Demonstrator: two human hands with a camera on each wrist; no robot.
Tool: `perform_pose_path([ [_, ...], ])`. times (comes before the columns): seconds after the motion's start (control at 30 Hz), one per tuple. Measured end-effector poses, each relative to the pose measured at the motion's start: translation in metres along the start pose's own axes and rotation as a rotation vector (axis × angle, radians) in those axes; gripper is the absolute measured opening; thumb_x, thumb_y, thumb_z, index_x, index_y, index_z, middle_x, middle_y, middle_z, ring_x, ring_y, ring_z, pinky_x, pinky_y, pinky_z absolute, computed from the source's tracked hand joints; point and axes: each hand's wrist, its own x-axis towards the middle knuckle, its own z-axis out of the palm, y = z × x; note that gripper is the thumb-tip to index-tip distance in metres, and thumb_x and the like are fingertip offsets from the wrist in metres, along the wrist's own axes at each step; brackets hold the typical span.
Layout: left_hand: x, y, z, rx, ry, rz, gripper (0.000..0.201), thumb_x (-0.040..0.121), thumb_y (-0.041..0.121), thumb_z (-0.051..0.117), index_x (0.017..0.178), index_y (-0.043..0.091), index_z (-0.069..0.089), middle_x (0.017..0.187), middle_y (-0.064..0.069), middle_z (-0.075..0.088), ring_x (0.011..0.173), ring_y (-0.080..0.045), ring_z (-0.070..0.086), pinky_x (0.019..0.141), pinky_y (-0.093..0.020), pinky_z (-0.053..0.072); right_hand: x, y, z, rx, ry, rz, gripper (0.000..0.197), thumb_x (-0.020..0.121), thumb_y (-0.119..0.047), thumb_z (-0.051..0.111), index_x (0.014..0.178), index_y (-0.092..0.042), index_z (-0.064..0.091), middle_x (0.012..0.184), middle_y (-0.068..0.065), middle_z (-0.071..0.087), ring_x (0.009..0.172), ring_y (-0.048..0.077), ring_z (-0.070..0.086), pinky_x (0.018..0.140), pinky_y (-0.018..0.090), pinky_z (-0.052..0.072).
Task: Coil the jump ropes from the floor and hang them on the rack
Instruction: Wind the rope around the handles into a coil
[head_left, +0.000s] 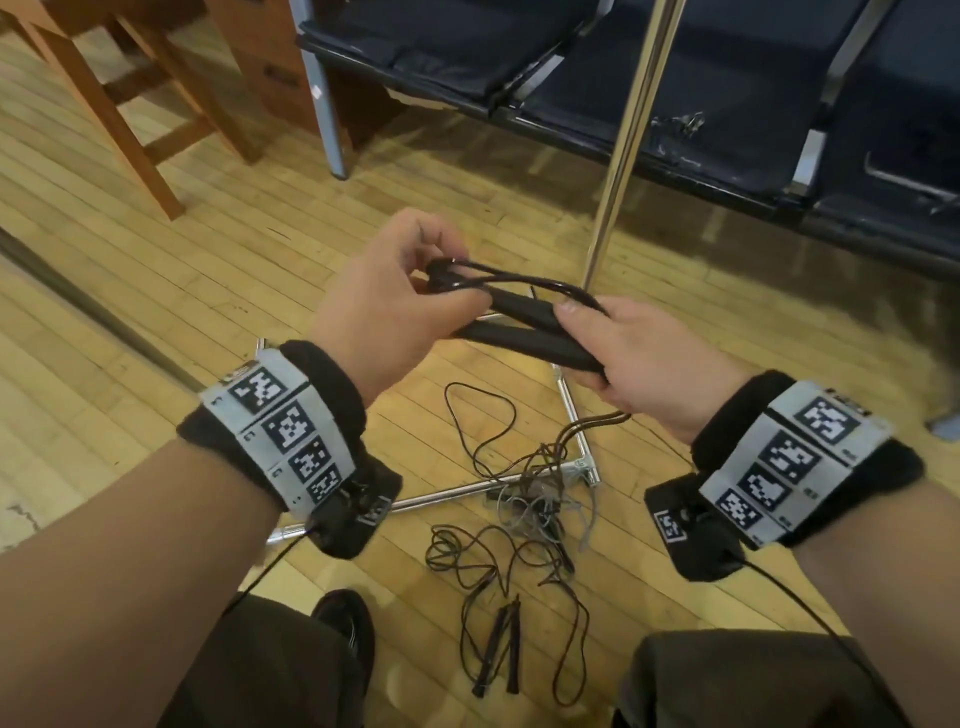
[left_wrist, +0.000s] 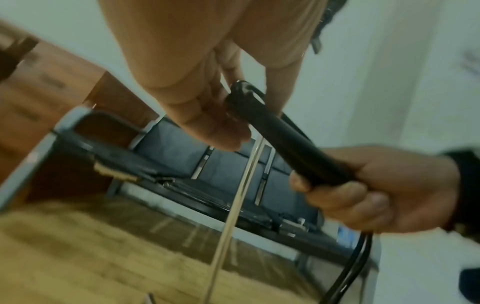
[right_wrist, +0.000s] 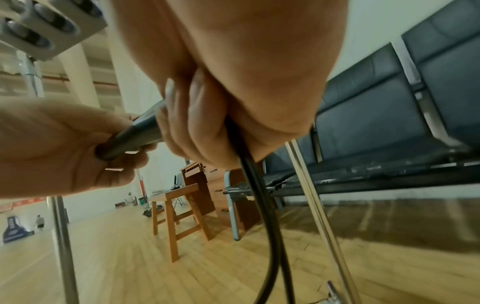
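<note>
Both hands hold one black jump rope at chest height. Its two black handles (head_left: 524, 332) lie side by side between the hands. My left hand (head_left: 410, 291) pinches the handles' far ends, where the cord (head_left: 524, 280) comes out. My right hand (head_left: 623, 348) grips the other ends, fingers curled round handles and cord. From that fist the cord (right_wrist: 262, 205) hangs down toward the floor. In the left wrist view the handles (left_wrist: 283, 139) run from the left fingers to the right fist (left_wrist: 376, 189). More ropes lie tangled on the floor (head_left: 519, 499), one with two black handles (head_left: 501, 649). The rack's chrome pole (head_left: 623, 140) rises just behind the hands.
The rack's chrome base frame (head_left: 574, 415) lies on the wood floor beneath the hands. A row of dark padded seats (head_left: 701, 78) stands behind the pole. A wooden stool (head_left: 130, 104) stands at the far left. My knees and a black shoe (head_left: 348, 618) are at the bottom.
</note>
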Motion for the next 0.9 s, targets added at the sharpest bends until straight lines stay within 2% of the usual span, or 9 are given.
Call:
perform_pose_path([
  [0.07,-0.007,0.004,-0.002,0.455,-0.144,0.083,0.027,0.08,0.055,0.075,0.099,0.046,0.058,0.093,0.015,0.065,0.083,-0.001,0.064,0.064,-0.012,0.048,0.0,0.001,-0.003,-0.233,-0.034,-0.042,0.036,0.106,-0.047,0.045,0.096,-0.02,0.066,0.064,-0.005,0.056,0.044,0.0,0.05,0.044,0.017,0.038],
  [0.13,-0.014,0.007,0.005,0.693,-0.353,0.09,0.037,0.075,0.069,0.07,0.101,0.049,0.055,0.092,0.02,0.061,0.083,-0.001,0.059,0.067,-0.022,0.045,-0.002,0.001,0.001,-0.479,-0.089,-0.075,0.04,0.105,-0.05,0.043,0.094,-0.021,0.067,0.068,0.004,0.062,0.053,0.01,0.053,0.051,0.03,0.042],
  [0.23,-0.021,0.007,0.021,0.866,-0.525,0.059,0.043,0.079,0.07,0.075,0.104,0.043,0.054,0.087,0.017,0.06,0.078,-0.001,0.056,0.065,-0.028,0.046,-0.005,0.001,0.012,-0.579,-0.181,-0.082,0.043,0.106,-0.05,0.042,0.097,-0.017,0.068,0.082,0.014,0.07,0.063,0.019,0.056,0.06,0.042,0.047],
  [0.33,-0.021,0.004,0.026,1.0,-0.549,0.066,0.038,0.083,0.063,0.073,0.101,0.035,0.054,0.081,0.013,0.058,0.072,-0.003,0.054,0.059,-0.028,0.044,-0.007,0.004,0.018,-0.551,-0.218,-0.072,0.043,0.105,-0.05,0.044,0.098,-0.015,0.068,0.074,0.01,0.065,0.061,0.019,0.053,0.058,0.042,0.044],
  [0.47,-0.025,0.003,0.029,0.991,-0.562,0.088,0.042,0.082,0.044,0.073,0.105,0.037,0.039,0.075,0.01,0.055,0.062,-0.005,0.051,0.047,-0.023,0.032,-0.008,0.004,0.016,-0.478,-0.274,-0.062,0.044,0.103,-0.05,0.047,0.099,-0.011,0.067,0.067,0.001,0.058,0.057,0.015,0.05,0.058,0.037,0.04],
  [0.57,-0.027,0.001,0.032,0.877,-0.587,0.069,0.043,0.083,0.037,0.074,0.106,0.039,0.037,0.076,0.01,0.055,0.063,-0.006,0.052,0.049,-0.023,0.032,-0.01,0.0,0.004,-0.4,-0.333,-0.051,0.036,0.1,-0.048,0.053,0.104,-0.015,0.067,0.066,-0.003,0.058,0.055,0.012,0.05,0.056,0.034,0.043],
  [0.73,-0.028,-0.006,0.028,0.861,-0.587,0.056,0.041,0.088,0.033,0.071,0.106,0.044,0.036,0.074,0.011,0.055,0.062,-0.005,0.052,0.049,-0.019,0.031,-0.012,0.0,-0.028,-0.392,-0.32,-0.076,0.015,0.1,-0.037,0.057,0.11,-0.032,0.068,0.062,-0.006,0.06,0.057,0.006,0.054,0.079,0.041,0.053],
  [0.83,-0.031,-0.009,0.029,0.884,-0.581,0.07,0.043,0.09,0.032,0.071,0.107,0.045,0.033,0.073,0.012,0.053,0.061,-0.004,0.05,0.048,-0.018,0.029,-0.013,0.002,-0.034,-0.43,-0.302,-0.124,0.012,0.1,-0.034,0.058,0.102,-0.031,0.07,0.062,-0.007,0.06,0.056,0.006,0.053,0.069,0.036,0.052],
  [0.9,-0.032,-0.01,0.031,0.895,-0.584,0.08,0.042,0.091,0.032,0.07,0.106,0.044,0.033,0.074,0.012,0.053,0.062,-0.004,0.05,0.049,-0.019,0.029,-0.014,0.003,-0.034,-0.42,-0.275,-0.167,0.012,0.1,-0.029,0.06,0.097,-0.031,0.071,0.064,-0.009,0.061,0.057,0.002,0.056,0.059,0.02,0.05],
])
